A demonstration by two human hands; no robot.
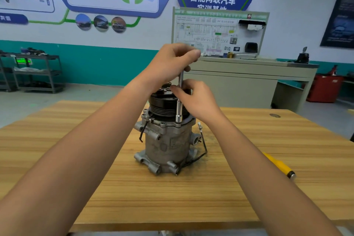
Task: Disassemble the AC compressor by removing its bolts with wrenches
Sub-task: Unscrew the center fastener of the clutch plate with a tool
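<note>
A grey aluminium AC compressor (pixel 166 145) stands upright in the middle of the wooden table (pixel 191 197), its black pulley (pixel 162 104) on top. A chrome socket wrench (pixel 179 109) stands vertically, its socket seated on a bolt at the housing's upper rim. My left hand (pixel 172 63) grips the wrench's top handle, fingers curled round it. My right hand (pixel 193 97) pinches the wrench shaft halfway down, beside the pulley. A black wire with a white connector (pixel 200 126) hangs off the compressor's right side.
A yellow-handled tool (pixel 279 165) lies on the table to the right. Behind the table stands a grey training bench (pixel 249 76) with a wiring-diagram board. A metal shelf cart (pixel 36 71) is at the far left, a red bin (pixel 323 90) far right.
</note>
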